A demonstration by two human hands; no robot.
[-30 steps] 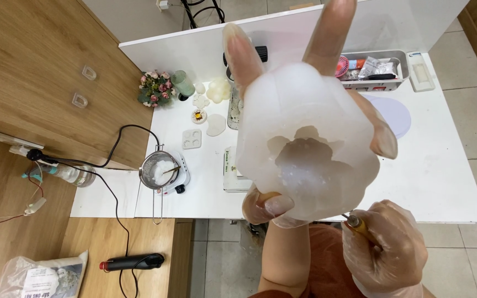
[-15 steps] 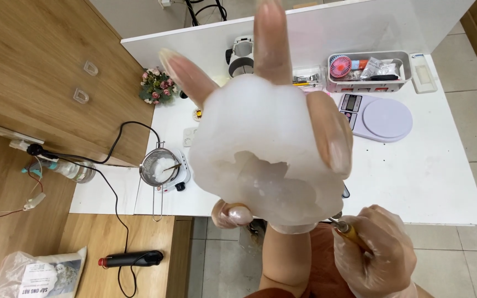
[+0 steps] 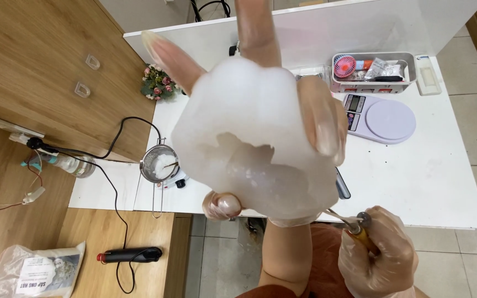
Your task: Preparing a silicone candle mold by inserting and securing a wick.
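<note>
My gloved left hand (image 3: 316,116) holds a large translucent white flower-shaped mould (image 3: 249,138) up close to the camera, fingers spread around its back and thumb under its lower edge. The mould hides much of the white table (image 3: 443,182). My gloved right hand (image 3: 379,254), low at the right, grips a thin metal tool with a yellow-orange handle (image 3: 360,232); its tip points toward the mould's lower edge.
A small metal pot of white wax (image 3: 158,164) sits on a burner at the table's left. A white kitchen scale (image 3: 385,118) and a tray of small items (image 3: 374,70) stand at the back right. A flower posy (image 3: 158,83), cables and a bag (image 3: 34,270) lie left.
My left hand has turned the mould and brought it closer to the camera, so its hollow faces down more. The view has shifted and my right hand has risen slightly toward the mould.
</note>
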